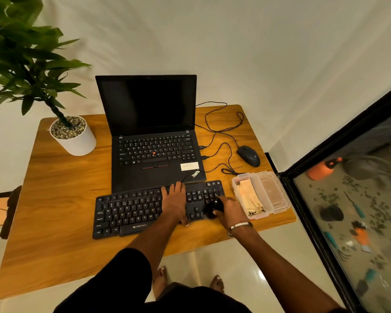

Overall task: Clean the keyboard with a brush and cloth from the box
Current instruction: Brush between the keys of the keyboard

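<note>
A black keyboard lies on the wooden table in front of an open laptop. My left hand rests flat on its right-centre keys, fingers straight. My right hand grips a black brush over the keyboard's right end, near the arrow keys and number pad. To the right stands a clear plastic box with a beige cloth lying inside it. The box's lid lies beside it.
The open black laptop sits behind the keyboard. A wired mouse and loose cables lie at the back right. A potted plant stands at the back left. A glass door borders the table's right edge.
</note>
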